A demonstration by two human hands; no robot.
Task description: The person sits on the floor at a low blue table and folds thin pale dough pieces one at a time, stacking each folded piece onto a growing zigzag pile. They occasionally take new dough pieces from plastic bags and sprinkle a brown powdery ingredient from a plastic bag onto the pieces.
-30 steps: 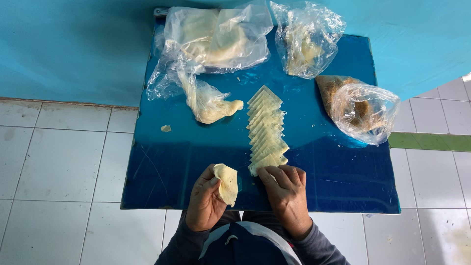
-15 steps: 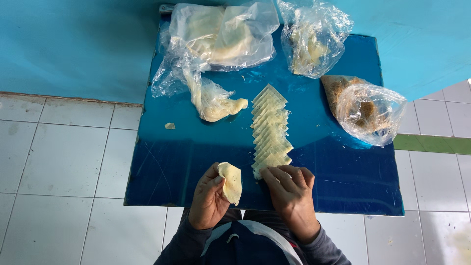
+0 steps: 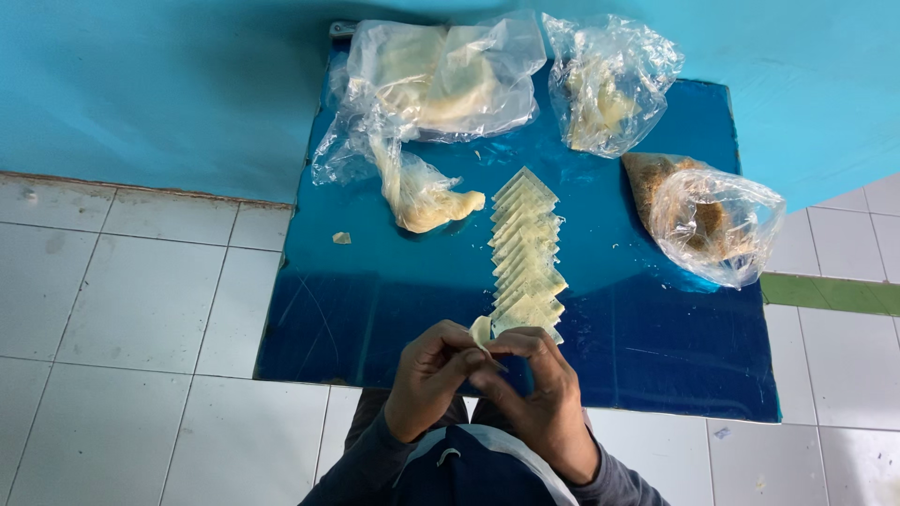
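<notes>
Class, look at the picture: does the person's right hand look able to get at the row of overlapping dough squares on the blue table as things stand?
Probably yes. The right hand sits just at the near end of the row of dough squares, with nothing between them. However, both it and the left hand are pinching a dough piece.

Three clear crumpled plastic bags: pale dough bag (image 3: pixel 441 84) far left, middle bag (image 3: pixel 609 84), brown-filled bag (image 3: pixel 712 220) right.

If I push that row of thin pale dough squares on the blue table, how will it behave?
The row of dough squares would probably slide apart, since the sheets only overlap loosely. Each looks thin and floppy: the dough sheet held by the left hand and right hand bends easily. They likely tear if pinched hard.
</notes>
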